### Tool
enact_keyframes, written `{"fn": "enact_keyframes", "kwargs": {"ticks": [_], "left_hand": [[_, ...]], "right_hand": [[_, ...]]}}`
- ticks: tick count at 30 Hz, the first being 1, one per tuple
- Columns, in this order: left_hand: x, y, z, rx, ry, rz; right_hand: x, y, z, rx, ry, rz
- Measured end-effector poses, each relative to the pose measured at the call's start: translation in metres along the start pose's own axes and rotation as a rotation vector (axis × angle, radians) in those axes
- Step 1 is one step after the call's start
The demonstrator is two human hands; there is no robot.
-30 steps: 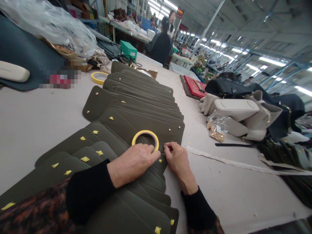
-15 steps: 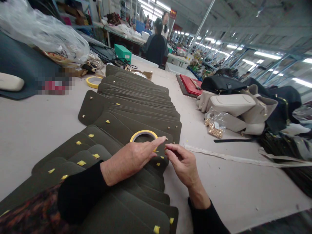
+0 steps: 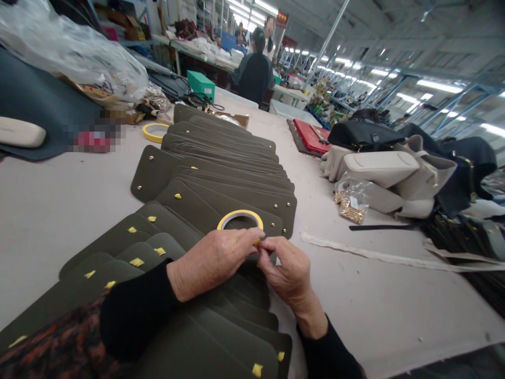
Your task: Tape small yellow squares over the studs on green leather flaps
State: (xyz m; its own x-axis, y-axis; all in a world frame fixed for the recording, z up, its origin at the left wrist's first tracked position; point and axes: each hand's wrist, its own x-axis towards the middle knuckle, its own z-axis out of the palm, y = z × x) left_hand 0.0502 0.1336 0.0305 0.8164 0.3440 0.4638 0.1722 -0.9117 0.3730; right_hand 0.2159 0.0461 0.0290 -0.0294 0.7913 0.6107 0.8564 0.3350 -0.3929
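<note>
A roll of yellow masking tape point(image 3: 239, 213) stands out above the fingers of my left hand point(image 3: 216, 258), which is closed around its lower part. My right hand point(image 3: 290, 268) is pinched close against the left fingertips, at a bit of yellow tape by the roll; the exact grip is partly hidden. Beneath both hands spreads a long overlapping row of dark olive panels point(image 3: 153, 173) with rounded corners. Small torn pieces of yellow tape point(image 3: 137, 262) stick to several of the nearer panels. Small metal studs show at the ends of some farther ones.
Another yellow tape roll point(image 3: 155, 132) lies left of the panels. To the right are pale and black bags point(image 3: 381, 167), a plastic packet of gold-coloured hardware point(image 3: 352, 209) and a whitish strip point(image 3: 355, 251). A green box point(image 3: 200, 86) stands behind. A person point(image 3: 254, 73) is farther off.
My right hand has moved left to meet the left fingertips, its fingers now pinched together. The left hand still holds the tape roll, and the view has shifted slightly.
</note>
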Motion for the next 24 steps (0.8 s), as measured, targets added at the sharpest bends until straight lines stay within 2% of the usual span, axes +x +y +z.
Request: {"fn": "enact_keyframes", "kwargs": {"ticks": [4,7,9,13,15,17,19,22,24], "left_hand": [[0.003,0.003,-0.002,0.039,-0.052,-0.031],[0.007,0.006,-0.002,0.105,-0.081,-0.076],[0.009,0.008,-0.002,0.168,-0.06,-0.062],[0.011,0.015,0.001,0.232,0.033,0.023],[0.011,0.017,0.004,0.236,0.049,0.047],[0.012,0.017,0.008,0.282,-0.006,0.024],[0.013,0.015,0.012,0.348,-0.117,-0.029],[0.015,0.011,0.016,0.38,-0.267,-0.076],[0.015,0.011,0.017,0.368,-0.318,-0.081]], "right_hand": [[-0.003,-0.002,0.002,-0.069,0.071,0.01],[-0.004,-0.006,0.003,-0.006,0.107,0.126],[-0.004,-0.007,0.005,0.142,0.11,0.325],[0.0,0.008,0.01,0.626,0.128,0.843],[0.001,0.022,0.009,0.758,0.153,0.987],[0.002,0.036,0.007,0.731,0.147,0.988],[0.002,0.046,0.004,0.621,0.111,0.913],[0.002,0.053,0.005,0.447,0.028,0.801],[0.003,0.054,0.008,0.313,-0.02,0.724]]}}
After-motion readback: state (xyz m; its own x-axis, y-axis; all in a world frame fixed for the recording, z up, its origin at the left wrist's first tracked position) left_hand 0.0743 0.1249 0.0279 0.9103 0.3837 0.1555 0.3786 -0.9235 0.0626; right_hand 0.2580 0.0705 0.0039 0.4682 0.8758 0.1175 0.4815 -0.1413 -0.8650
